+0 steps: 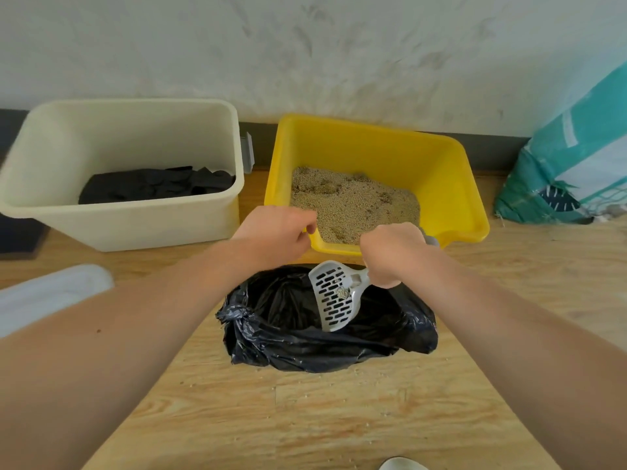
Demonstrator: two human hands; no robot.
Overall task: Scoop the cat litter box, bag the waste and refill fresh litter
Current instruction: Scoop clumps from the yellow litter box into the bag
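A yellow litter box (451, 184) stands on the wooden floor against the wall, with beige litter (353, 201) heaped in its near part. My left hand (274, 235) grips the box's near rim at the left corner. My right hand (393, 254) holds the handle of a grey slotted scoop (334, 295), whose blade tilts down over the open mouth of a black rubbish bag (325, 347) lying in front of the box. A small clump of litter sits on the scoop blade.
A cream tub (129, 225) with black bags inside stands to the left of the litter box. A teal and white litter sack (573, 157) leans against the wall at the right. A pale lid (51, 293) lies at the left. Litter grains dot the floor.
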